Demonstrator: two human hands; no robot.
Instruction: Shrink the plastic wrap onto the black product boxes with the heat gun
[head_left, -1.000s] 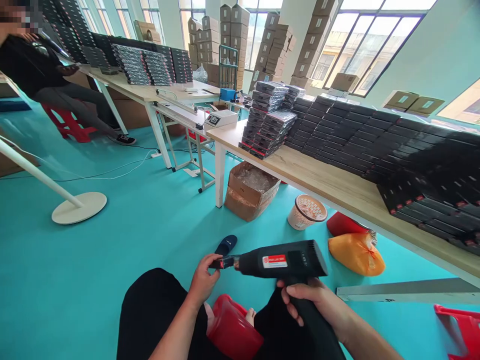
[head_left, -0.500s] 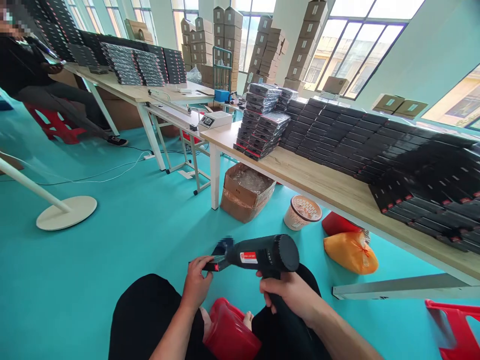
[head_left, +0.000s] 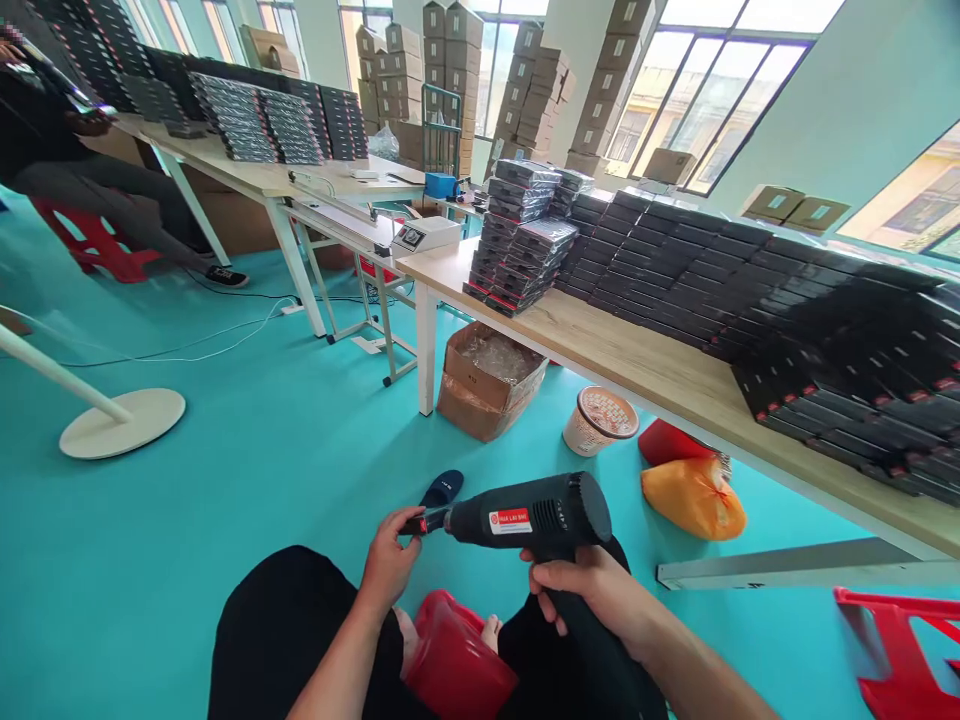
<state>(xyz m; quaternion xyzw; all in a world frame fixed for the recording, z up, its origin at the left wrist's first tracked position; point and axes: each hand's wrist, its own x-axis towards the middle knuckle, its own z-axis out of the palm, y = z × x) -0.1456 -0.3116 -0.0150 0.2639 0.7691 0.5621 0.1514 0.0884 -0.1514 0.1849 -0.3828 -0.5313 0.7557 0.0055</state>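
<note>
- Black and small, the box (head_left: 415, 524) sits pinched between the thumb and fingers of my left hand (head_left: 388, 560), a bit of red showing on its end.
- My right hand (head_left: 581, 590) is curled around the handle of a dark heat gun (head_left: 529, 512), its barrel pointing left, a red and white label on its side.
- The nozzle end is right at the box (whether they actually touch, I cannot tell).
- Just beyond the box, a dark slipper (head_left: 442, 488) lies on the turquoise floor (head_left: 300, 450).
- Below my hands, between my black-clad legs, is a glossy red plastic object (head_left: 465, 665).
- Ahead and to the right runs a wood-topped table (head_left: 645, 370), carrying a long wall of stacked black boxes (head_left: 675, 260) and, nearer its left end, shorter stacks in shiny film (head_left: 532, 240).
- An open carton (head_left: 480, 395) with clear plastic inside stands under that table's left part; to its right come a pale basket (head_left: 581, 435) and a tied orange bag (head_left: 690, 500).
- Over on the left, a person in dark clothes (head_left: 52, 150) sits on a red stool (head_left: 97, 240) beside another table (head_left: 247, 178), and a round white base (head_left: 124, 425) stands on the floor nearer me.
</note>
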